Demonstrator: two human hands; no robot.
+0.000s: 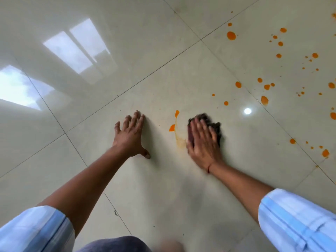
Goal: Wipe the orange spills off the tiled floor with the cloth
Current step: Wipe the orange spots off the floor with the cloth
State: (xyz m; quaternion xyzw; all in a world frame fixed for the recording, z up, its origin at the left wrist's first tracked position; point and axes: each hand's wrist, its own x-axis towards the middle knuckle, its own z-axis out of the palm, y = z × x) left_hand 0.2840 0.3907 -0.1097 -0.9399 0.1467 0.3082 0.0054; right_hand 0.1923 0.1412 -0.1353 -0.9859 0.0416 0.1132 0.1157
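My right hand (202,142) lies flat on a dark crumpled cloth (215,127), pressing it onto the glossy beige tiled floor (163,79). Just left of the cloth runs a smeared orange streak (179,138) with two wet orange blobs (172,127) beside it. Several orange spills (231,35) are scattered over the tiles to the upper right, and more drops (325,153) lie at the right near a grout line. My left hand (131,135) rests palm down on the floor with fingers spread, holding nothing, left of the streak.
Bright window reflections (78,51) glare on the tiles at the upper left, and a small round light reflection (247,111) shines right of the cloth. Dark grout lines cross the floor diagonally. A dark knee (112,244) shows at the bottom edge.
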